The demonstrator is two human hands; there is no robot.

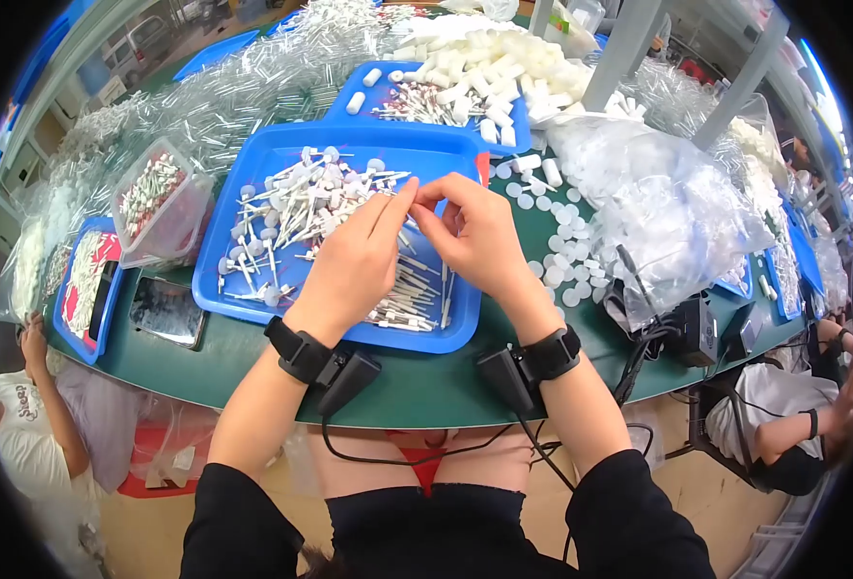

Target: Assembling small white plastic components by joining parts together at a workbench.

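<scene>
Two-handed fingertip work over one tray [460, 326]

Left hand [357, 259]: fingers drawn in, index tip beside the right hand's.
Right hand [473, 230]: thumb and index brought together in a pinch.
Contents of either grip: cannot tell; the fingers hide any part.
Disc sticks [301, 217]: one heap, in the tray, 8 round to 12 o'clock.
Plain sticks [407, 289]: one batch, in the tray, 5 o'clock.
Discs [554, 277]: many, loose on the table [243, 362], 3 o'clock of the tray.
Step in hand, as judged: fitting one disc to one stick.
Next move, as judged: calls for a steady left hold and a light, straight right push.
</scene>
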